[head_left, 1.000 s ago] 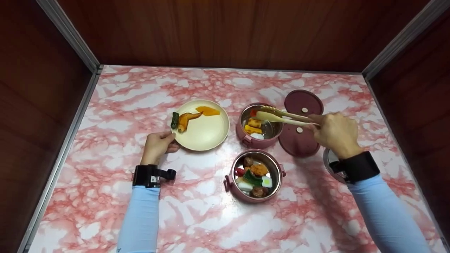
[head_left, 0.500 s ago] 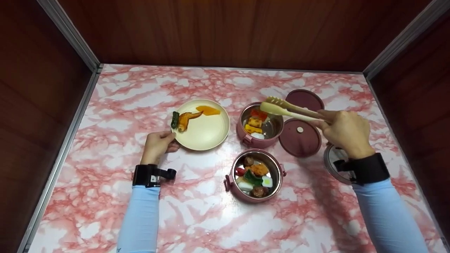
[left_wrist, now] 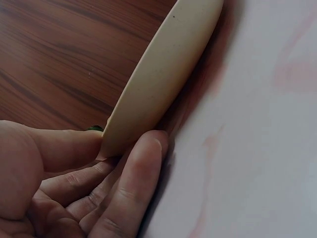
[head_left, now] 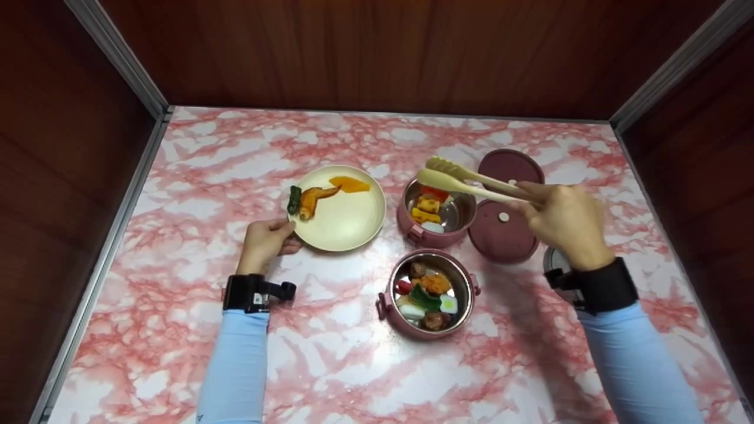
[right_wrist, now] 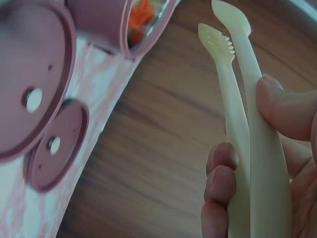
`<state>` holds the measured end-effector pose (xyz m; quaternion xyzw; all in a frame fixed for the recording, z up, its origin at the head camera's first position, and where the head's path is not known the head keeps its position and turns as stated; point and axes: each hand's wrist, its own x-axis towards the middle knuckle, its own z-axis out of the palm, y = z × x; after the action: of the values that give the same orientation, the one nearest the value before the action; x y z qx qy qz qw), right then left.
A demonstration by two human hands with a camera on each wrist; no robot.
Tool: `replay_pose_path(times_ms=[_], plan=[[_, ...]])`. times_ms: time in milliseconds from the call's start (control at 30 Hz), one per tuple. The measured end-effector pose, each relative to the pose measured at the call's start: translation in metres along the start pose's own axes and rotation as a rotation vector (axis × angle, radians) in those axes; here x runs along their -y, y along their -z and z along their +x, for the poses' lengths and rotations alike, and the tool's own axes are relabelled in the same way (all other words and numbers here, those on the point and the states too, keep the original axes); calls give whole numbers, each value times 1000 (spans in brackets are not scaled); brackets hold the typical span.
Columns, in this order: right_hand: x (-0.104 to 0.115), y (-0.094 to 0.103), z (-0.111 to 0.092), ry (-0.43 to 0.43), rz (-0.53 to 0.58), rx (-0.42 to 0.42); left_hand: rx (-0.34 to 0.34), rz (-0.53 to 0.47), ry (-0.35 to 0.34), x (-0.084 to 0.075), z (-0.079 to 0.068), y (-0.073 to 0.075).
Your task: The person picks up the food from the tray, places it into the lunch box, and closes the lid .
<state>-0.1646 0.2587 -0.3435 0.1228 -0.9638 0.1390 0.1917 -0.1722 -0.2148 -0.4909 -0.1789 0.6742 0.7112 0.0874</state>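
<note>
Round, shallow cream plate [head_left: 347,221] held at its rim; pale-yellow, plastic-looking tongs [head_left: 465,187] raised over a pink, metal-lined pot [head_left: 442,238].
I have the left hand [head_left: 265,240] pinching the plate's near-left rim on the pink-and-white marbled surface [head_left: 330,365], thumb above, fingers beneath; I'd judge it light, stiff and smooth, so the wing-shaped orange-brown food piece [head_left: 307,206] could slide if tilted. Past a narrow gap stand that pot and, nearer me, a matching pink two-handled pot [head_left: 406,327]. My right hand [head_left: 568,224] grips the tongs by their arms, tips apart, nothing between them; they look light and springy, best squeezed mid-length. Two round maroon lids crowd the right, one behind [head_left: 498,162] the other [head_left: 503,241], so I'd favour room toward the near left.
</note>
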Motion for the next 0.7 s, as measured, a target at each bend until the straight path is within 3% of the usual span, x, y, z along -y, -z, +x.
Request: replay_pose_path(times_ms=[167,300,500,700], plan=[[19,-21,8,107,13,51,-4,15,0,0,1,0],[40,-34,19,146,1,111,-6,12,12,0,1,0],[79,-52,49,268,-62,140,-10,13,19,-1,-1,1],[119,-70,82,342,-93,231,-8,14,18,-1,0,0]])
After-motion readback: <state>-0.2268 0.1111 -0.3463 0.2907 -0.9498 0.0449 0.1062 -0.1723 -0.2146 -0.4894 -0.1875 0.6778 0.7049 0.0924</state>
